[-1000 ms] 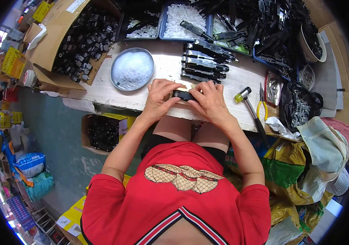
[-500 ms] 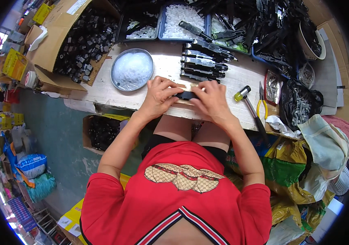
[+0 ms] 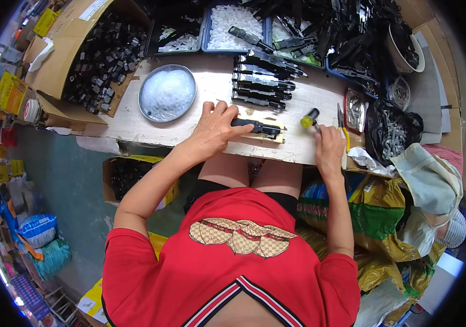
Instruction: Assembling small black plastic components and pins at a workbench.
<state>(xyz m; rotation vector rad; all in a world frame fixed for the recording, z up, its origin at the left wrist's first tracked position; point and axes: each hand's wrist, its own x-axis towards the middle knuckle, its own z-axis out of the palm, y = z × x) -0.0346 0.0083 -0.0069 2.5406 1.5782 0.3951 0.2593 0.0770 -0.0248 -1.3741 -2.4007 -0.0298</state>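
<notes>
My left hand closes on one end of a black plastic part, thumb and fingers around it. That part lies flat on a small pale wooden block near the table's front edge. To the right, my right hand is wrapped over the handle of a small hammer, whose head has a yellow face and a black face. The hammer head is beside the block, apart from it. Most of the handle is hidden under my fingers. Several similar black parts lie in a stacked row just beyond the block.
A round dish of small clear pieces stands at left, beside a carton of black pieces. Bins with white pieces and black parts line the back. Yellow-handled pliers, a red-rimmed tray and a black bag sit at right.
My right hand has left the black part and moved right onto the hammer handle. My left hand stays on the part, which now shows more fully on the block. The view has shifted slightly.
</notes>
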